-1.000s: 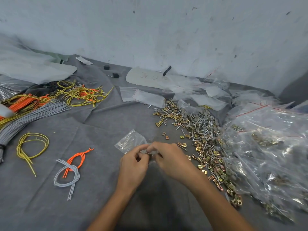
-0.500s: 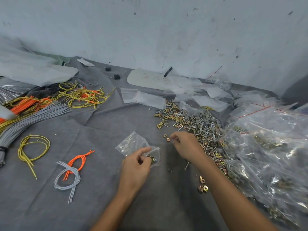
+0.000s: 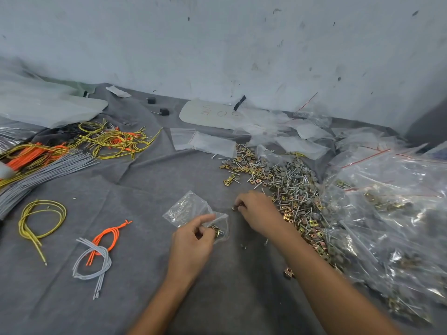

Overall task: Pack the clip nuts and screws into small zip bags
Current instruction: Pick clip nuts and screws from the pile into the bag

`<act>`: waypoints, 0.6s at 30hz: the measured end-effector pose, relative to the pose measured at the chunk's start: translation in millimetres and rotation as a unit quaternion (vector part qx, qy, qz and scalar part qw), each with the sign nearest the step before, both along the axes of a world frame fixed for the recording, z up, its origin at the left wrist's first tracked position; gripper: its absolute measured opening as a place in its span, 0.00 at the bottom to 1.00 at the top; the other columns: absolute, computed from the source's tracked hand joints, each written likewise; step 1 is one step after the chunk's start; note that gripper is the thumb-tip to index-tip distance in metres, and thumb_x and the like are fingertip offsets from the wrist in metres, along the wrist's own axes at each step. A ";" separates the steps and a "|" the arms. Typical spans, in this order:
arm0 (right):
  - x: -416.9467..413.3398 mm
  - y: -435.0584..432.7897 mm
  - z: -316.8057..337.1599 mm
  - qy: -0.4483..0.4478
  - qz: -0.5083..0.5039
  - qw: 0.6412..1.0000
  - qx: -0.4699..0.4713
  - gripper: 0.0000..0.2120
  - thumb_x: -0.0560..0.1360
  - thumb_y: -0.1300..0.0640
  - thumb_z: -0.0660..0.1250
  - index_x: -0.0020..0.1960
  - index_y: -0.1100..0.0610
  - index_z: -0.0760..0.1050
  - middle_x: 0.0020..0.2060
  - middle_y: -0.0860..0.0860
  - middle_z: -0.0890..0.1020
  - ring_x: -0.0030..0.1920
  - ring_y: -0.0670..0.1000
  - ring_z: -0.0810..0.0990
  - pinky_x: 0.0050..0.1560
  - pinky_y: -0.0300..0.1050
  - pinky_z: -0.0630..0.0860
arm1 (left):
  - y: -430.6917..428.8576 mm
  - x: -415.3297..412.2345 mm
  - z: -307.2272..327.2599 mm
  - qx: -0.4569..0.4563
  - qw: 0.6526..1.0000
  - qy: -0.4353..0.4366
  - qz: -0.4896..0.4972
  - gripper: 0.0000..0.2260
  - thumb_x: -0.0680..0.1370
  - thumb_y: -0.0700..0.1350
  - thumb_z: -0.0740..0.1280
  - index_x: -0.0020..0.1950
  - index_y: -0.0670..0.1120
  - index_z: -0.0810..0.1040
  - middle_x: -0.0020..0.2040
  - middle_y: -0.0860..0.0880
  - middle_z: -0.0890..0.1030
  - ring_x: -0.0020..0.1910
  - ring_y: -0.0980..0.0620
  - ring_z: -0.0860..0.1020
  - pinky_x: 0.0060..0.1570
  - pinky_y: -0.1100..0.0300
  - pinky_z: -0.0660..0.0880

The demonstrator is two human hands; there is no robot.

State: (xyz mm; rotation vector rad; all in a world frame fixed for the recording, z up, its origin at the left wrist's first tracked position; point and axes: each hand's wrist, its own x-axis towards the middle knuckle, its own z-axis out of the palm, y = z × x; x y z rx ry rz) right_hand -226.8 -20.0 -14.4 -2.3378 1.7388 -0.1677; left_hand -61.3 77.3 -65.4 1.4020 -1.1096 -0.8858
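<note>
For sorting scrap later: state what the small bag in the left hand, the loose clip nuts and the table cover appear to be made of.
The small bag: thin clear plastic film, glossy; it crinkles and shows parts inside. The clip nuts: likely plated sheet steel, shiny yellow-gold, folded square shapes. The table cover: grey felt-like fabric, matte, lying in soft creases.

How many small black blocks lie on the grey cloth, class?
2. The far block lies left of the white card. The near block sits just right of the far one and closer to us, also left of the card. Others may be hidden.
</note>
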 end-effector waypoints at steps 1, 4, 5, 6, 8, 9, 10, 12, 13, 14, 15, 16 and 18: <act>0.0 2.4 -0.1 0.003 0.004 1.000 -0.001 0.09 0.81 0.57 0.63 0.57 0.51 0.80 0.57 0.53 0.80 0.60 0.56 0.76 0.60 0.49 0.71 | 0.4 -0.2 0.6 0.001 1.000 -0.001 0.000 0.14 0.68 0.50 0.62 0.48 0.61 0.83 0.29 0.47 0.78 0.27 0.57 0.71 0.32 0.61 0.69; -0.8 9.2 0.6 -0.004 0.004 1.000 0.004 0.06 0.81 0.54 0.64 0.55 0.53 0.78 0.54 0.52 0.80 0.57 0.55 0.77 0.56 0.49 0.72 | 1.2 -0.7 2.0 0.003 1.000 -0.007 -0.004 0.14 0.68 0.48 0.62 0.48 0.62 0.83 0.32 0.43 0.80 0.27 0.57 0.72 0.33 0.61 0.71; -1.8 11.8 1.0 -0.011 0.000 1.000 0.008 0.05 0.81 0.54 0.65 0.54 0.53 0.77 0.53 0.52 0.80 0.56 0.55 0.77 0.54 0.49 0.72 | 1.6 -0.5 1.9 0.003 1.000 -0.009 -0.004 0.14 0.67 0.49 0.63 0.48 0.62 0.83 0.32 0.44 0.80 0.28 0.57 0.72 0.33 0.60 0.71; -3.1 15.0 1.2 -0.017 -0.003 1.000 0.011 0.05 0.81 0.53 0.65 0.53 0.53 0.76 0.52 0.52 0.80 0.55 0.55 0.77 0.52 0.49 0.72 | 1.9 0.1 1.6 0.002 1.000 -0.013 -0.004 0.14 0.67 0.52 0.62 0.48 0.61 0.83 0.31 0.45 0.79 0.28 0.56 0.72 0.34 0.59 0.72; -6.4 22.3 0.5 -0.028 -0.001 1.000 0.012 0.04 0.81 0.53 0.64 0.52 0.54 0.75 0.51 0.52 0.80 0.54 0.55 0.77 0.49 0.48 0.71 | 2.0 1.2 0.7 -0.001 1.000 -0.016 -0.004 0.16 0.66 0.56 0.61 0.48 0.61 0.83 0.29 0.49 0.78 0.28 0.54 0.73 0.35 0.57 0.72; -8.3 26.2 0.0 -0.036 0.003 0.999 0.009 0.04 0.81 0.54 0.64 0.52 0.53 0.74 0.50 0.51 0.80 0.54 0.55 0.77 0.49 0.47 0.69 | 1.7 1.4 0.0 -0.002 1.000 -0.017 -0.004 0.16 0.65 0.57 0.61 0.48 0.61 0.83 0.30 0.49 0.78 0.28 0.54 0.73 0.35 0.56 0.73; -10.2 30.3 -0.4 -0.047 0.007 0.999 0.005 0.03 0.80 0.54 0.65 0.51 0.53 0.74 0.49 0.49 0.79 0.54 0.54 0.77 0.48 0.46 0.68 | 1.3 1.6 -0.6 -0.002 1.000 -0.019 -0.003 0.17 0.65 0.58 0.60 0.48 0.61 0.83 0.30 0.49 0.79 0.28 0.54 0.73 0.35 0.55 0.73; -13.1 39.5 0.5 -0.081 0.008 0.997 -0.006 0.02 0.79 0.54 0.66 0.49 0.50 0.74 0.45 0.45 0.78 0.51 0.51 0.77 0.47 0.45 0.67 | 0.6 0.9 -1.3 -0.003 1.000 -0.022 0.000 0.16 0.65 0.58 0.60 0.48 0.62 0.83 0.31 0.48 0.80 0.29 0.54 0.74 0.35 0.55 0.74; -13.8 44.5 1.1 -0.103 0.005 0.995 -0.010 0.03 0.79 0.54 0.67 0.48 0.49 0.73 0.43 0.42 0.77 0.49 0.49 0.76 0.46 0.44 0.67 | 0.6 0.7 -1.5 -0.004 1.000 -0.025 0.003 0.16 0.65 0.58 0.60 0.48 0.63 0.82 0.31 0.47 0.80 0.29 0.54 0.74 0.35 0.55 0.74; -14.0 49.8 1.2 -0.126 0.001 0.992 -0.012 0.04 0.78 0.53 0.68 0.47 0.48 0.74 0.41 0.41 0.77 0.47 0.48 0.76 0.46 0.44 0.69 | 0.6 0.4 -1.7 -0.005 1.000 -0.028 0.005 0.16 0.65 0.57 0.60 0.48 0.63 0.82 0.32 0.47 0.80 0.29 0.54 0.74 0.35 0.55 0.74; -13.4 55.1 1.1 -0.147 0.000 0.989 -0.011 0.04 0.77 0.53 0.69 0.46 0.47 0.74 0.41 0.41 0.78 0.46 0.46 0.77 0.46 0.44 0.71 | 0.4 0.2 -2.0 -0.006 1.000 -0.030 0.006 0.15 0.65 0.57 0.60 0.47 0.64 0.82 0.32 0.47 0.80 0.28 0.55 0.74 0.34 0.56 0.74; -11.6 61.0 0.4 -0.164 0.003 0.986 -0.009 0.04 0.77 0.54 0.69 0.46 0.48 0.74 0.40 0.42 0.79 0.45 0.44 0.77 0.46 0.43 0.73 | 0.3 0.4 -2.4 -0.005 0.999 -0.031 0.006 0.15 0.65 0.57 0.61 0.47 0.64 0.83 0.31 0.48 0.80 0.28 0.55 0.74 0.34 0.55 0.74; -4.1 70.7 -1.2 -0.186 0.023 0.982 -0.013 0.04 0.75 0.54 0.70 0.45 0.50 0.75 0.39 0.43 0.79 0.42 0.43 0.77 0.45 0.39 0.72 | -0.3 0.7 -2.9 0.000 1.000 -0.027 0.001 0.15 0.65 0.56 0.61 0.47 0.64 0.83 0.31 0.48 0.80 0.29 0.53 0.75 0.36 0.51 0.76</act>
